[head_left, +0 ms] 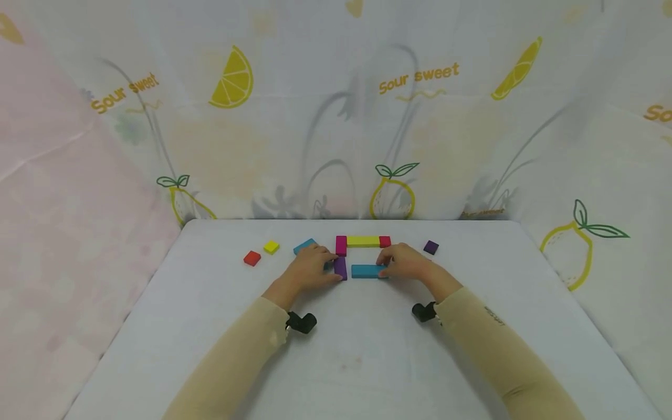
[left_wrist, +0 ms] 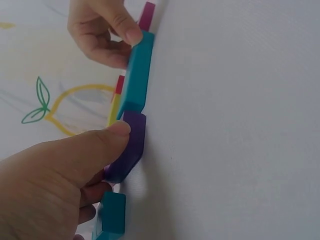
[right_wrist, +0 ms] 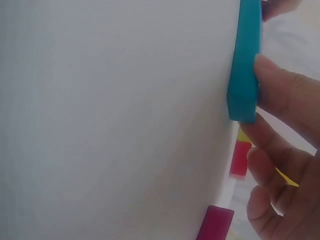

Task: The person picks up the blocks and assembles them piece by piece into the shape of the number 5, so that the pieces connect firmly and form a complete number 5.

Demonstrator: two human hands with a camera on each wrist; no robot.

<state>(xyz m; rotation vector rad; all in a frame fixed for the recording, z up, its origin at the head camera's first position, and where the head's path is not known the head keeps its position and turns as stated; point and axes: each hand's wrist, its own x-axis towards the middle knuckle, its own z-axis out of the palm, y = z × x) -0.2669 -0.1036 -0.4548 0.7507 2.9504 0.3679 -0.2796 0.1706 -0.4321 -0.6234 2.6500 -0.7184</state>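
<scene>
My left hand [head_left: 308, 269] pinches a purple block [head_left: 340, 269] between thumb and fingers, its thumb pressed on the near end in the left wrist view. My right hand [head_left: 408, 262] pinches the right end of a long blue block [head_left: 366, 271], which lies crosswise just right of the purple one. Behind the purple block stands a magenta block [head_left: 341, 245]. From its far end a long yellow block [head_left: 363, 241] runs right to a small red block [head_left: 385, 241]. Another blue block [head_left: 304, 246] is partly hidden behind my left hand.
Left of my hands lie a red block [head_left: 252, 258] and a small yellow block [head_left: 271, 247]. A dark purple block [head_left: 431, 247] sits behind my right wrist. Another magenta block [right_wrist: 215, 223] shows in the right wrist view. A printed cloth [head_left: 315, 146] hangs along the table's back edge.
</scene>
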